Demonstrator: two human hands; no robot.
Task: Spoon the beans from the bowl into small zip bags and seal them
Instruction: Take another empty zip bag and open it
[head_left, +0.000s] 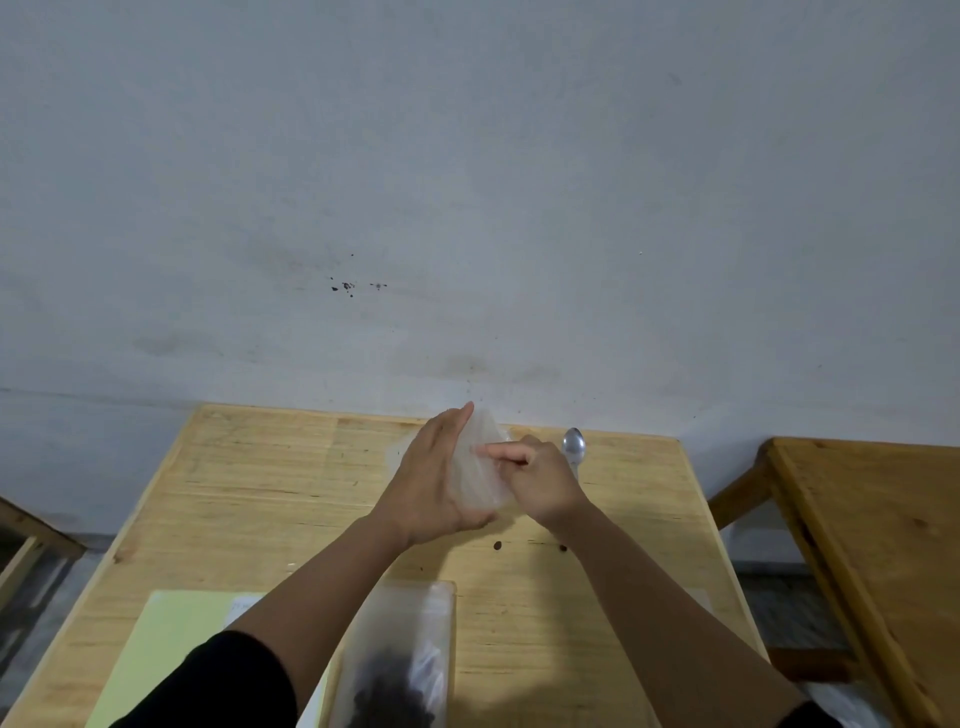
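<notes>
A yellow-green sheet (171, 644) is lying at the table's (270, 478) near left, beside a filled bag of dark beans (397, 670). Above mid-table, an empty zip bag (480, 462) is being supported by the flat, straight-fingered left hand (434, 478) and pinched by the curled right hand (537, 470). A spoon (573, 447) is lying just right.

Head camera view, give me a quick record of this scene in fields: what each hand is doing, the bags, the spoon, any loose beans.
left hand: holds the empty bag, fingers straight along it
right hand: pinches the same bag
empty bag: clear, held above the table
filled bag: lies flat near the front edge, dark beans inside
spoon: lies on the table beyond the right hand
loose beans: two, on the table below the hands
green sheet: front left
</notes>
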